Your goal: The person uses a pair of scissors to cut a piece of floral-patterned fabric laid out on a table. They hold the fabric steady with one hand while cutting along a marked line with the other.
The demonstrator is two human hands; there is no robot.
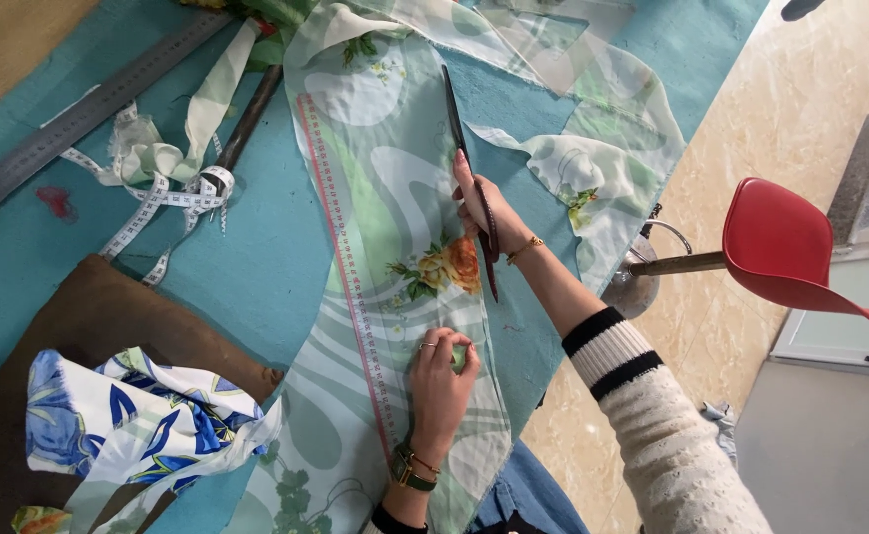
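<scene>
A long strip of green floral fabric (395,198) lies on a teal-covered table (257,257). A clear ruler with pink markings (346,257) rests along the fabric's left side. My right hand (482,213) presses a thin, dark curved stick (459,129) onto the fabric's right edge, just above a printed orange rose. My left hand (439,391), wearing a watch and bracelets, rests on the fabric nearer to me and pinches a small green piece (460,358), perhaps chalk.
A steel ruler (79,114) lies at the upper left, with a white measuring tape (158,203) and a dark rod (249,117) beside it. Blue floral cloth (138,415) sits on a brown cushion (108,316). A red chair (781,247) and a metal pot (637,282) stand on the floor at right.
</scene>
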